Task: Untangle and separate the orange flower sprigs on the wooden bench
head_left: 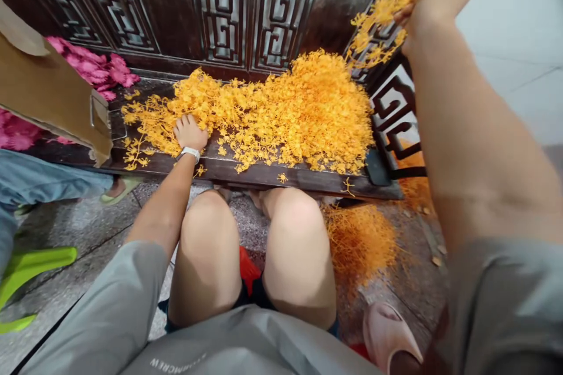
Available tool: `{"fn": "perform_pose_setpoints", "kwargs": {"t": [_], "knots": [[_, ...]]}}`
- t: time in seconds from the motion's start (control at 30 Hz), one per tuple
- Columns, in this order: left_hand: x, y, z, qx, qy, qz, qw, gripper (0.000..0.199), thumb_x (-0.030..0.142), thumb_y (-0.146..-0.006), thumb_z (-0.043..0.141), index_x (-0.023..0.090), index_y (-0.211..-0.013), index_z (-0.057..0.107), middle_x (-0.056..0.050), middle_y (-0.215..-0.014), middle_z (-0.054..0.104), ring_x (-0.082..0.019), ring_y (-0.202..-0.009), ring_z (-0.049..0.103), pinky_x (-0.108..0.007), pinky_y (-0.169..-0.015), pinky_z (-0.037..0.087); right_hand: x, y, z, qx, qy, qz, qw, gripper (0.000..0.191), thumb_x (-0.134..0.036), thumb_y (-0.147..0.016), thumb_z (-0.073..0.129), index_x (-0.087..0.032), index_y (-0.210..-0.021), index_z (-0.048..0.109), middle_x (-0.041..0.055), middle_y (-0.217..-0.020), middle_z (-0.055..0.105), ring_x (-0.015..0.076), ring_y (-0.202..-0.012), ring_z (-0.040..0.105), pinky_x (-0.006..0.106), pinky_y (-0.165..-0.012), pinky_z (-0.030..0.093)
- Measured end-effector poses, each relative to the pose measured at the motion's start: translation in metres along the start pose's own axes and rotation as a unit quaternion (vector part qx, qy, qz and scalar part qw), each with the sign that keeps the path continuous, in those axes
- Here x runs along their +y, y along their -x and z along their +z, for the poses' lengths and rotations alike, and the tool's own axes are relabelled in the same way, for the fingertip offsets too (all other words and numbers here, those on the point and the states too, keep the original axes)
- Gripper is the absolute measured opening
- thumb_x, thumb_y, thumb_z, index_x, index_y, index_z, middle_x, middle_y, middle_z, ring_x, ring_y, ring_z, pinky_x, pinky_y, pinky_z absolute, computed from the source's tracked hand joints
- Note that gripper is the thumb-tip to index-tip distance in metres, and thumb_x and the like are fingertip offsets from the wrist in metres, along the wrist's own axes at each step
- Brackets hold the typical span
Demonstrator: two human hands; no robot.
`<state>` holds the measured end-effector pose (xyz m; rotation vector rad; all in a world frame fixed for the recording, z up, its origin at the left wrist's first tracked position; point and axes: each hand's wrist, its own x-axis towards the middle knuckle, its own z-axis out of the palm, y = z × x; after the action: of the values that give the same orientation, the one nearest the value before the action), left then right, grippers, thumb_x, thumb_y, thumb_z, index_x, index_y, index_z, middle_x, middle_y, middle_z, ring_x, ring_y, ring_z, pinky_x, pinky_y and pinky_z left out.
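My right hand (pixel 440 3) is raised at the upper right, its fingers closed on a strand of yellow-orange plastic flower pieces (pixel 380 14) that hangs down to the left. My left hand (pixel 192 133), with a pale watch band at the wrist, lies on the left part of a heap of the same yellow flower pieces (pixel 308 111). Its fingers are slightly apart, and their tips partly sink among the pieces. The heap spreads along a dark wooden bench (pixel 264 173), tallest toward the right. A few single pieces lie near the bench's front edge.
A carved wooden backrest (pixel 176 12) closes off the rear. At left, a cardboard box piece (pixel 48 79) stands by pink flower pieces (pixel 94 67), with another person's jeans leg (pixel 53 181) below. A dark phone-like object (pixel 377 167) lies by the armrest. Orange thin scraps (pixel 360 243) cover the floor.
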<state>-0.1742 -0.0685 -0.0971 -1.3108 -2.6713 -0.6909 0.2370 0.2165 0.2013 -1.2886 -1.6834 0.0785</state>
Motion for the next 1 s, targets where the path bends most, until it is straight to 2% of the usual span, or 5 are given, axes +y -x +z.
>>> {"fn": "perform_pose_setpoints", "kwargs": {"t": [0.13, 0.4, 0.6, 0.73, 1.0], "knots": [[0.002, 0.001, -0.007, -0.018, 0.009, -0.05, 0.999, 0.062, 0.042, -0.098, 0.052, 0.002, -0.146, 0.051, -0.029, -0.155, 0.053, -0.044, -0.144, 0.044, -0.058, -0.12, 0.035, -0.019, 0.007, -0.026, 0.051, -0.311, 0.128, 0.94, 0.033, 0.003, -0.092, 0.042, -0.029, -0.085, 0.041, -0.0141, -0.059, 0.055, 0.0038, -0.047, 0.051, 0.027, -0.054, 0.033], [0.028, -0.021, -0.045, -0.113, 0.136, -0.144, 0.974, 0.082, 0.042, -0.087, 0.079, 0.002, -0.147, 0.039, -0.033, -0.163, 0.038, -0.046, -0.152, 0.032, -0.064, -0.123, 0.027, -0.058, 0.054, -0.048, -0.005, -0.509, 0.086, 0.856, 0.031, -0.002, -0.101, 0.051, -0.026, -0.082, 0.053, -0.0137, -0.061, 0.06, 0.002, -0.046, 0.05, 0.026, -0.05, 0.034], [0.083, -0.009, -0.131, -0.019, 0.123, 0.037, 0.992, 0.056, 0.043, -0.085, 0.081, 0.011, -0.129, 0.064, -0.024, -0.143, 0.061, -0.045, -0.14, 0.05, -0.058, -0.119, 0.037, -0.069, 0.161, -0.013, -0.085, -0.571, 0.119, 0.808, 0.008, -0.023, -0.097, 0.072, -0.024, -0.095, 0.065, -0.0109, -0.069, 0.063, -0.0009, -0.053, 0.049, 0.023, -0.049, 0.03], [0.143, 0.03, -0.187, 0.045, 0.312, 0.249, 0.916, 0.038, 0.052, -0.106, 0.053, 0.019, -0.1, 0.07, -0.008, -0.099, 0.074, -0.024, -0.101, 0.067, -0.038, -0.096, 0.052, -0.077, 0.216, 0.02, -0.145, -0.547, 0.127, 0.815, 0.045, -0.061, -0.084, 0.083, -0.028, -0.109, 0.065, -0.0025, -0.089, 0.071, 0.0133, -0.082, 0.069, 0.026, -0.064, 0.051], [0.187, 0.058, -0.159, -0.113, 0.439, 0.293, 0.842, 0.028, 0.04, -0.091, 0.079, 0.02, -0.084, 0.061, -0.001, -0.075, 0.062, -0.017, -0.073, 0.061, -0.029, -0.065, 0.048, -0.115, 0.265, 0.025, -0.146, -0.566, 0.254, 0.77, 0.061, -0.073, -0.075, 0.083, -0.026, -0.109, 0.062, 0.0031, -0.1, 0.07, 0.0209, -0.097, 0.067, 0.035, -0.077, 0.058]]}}
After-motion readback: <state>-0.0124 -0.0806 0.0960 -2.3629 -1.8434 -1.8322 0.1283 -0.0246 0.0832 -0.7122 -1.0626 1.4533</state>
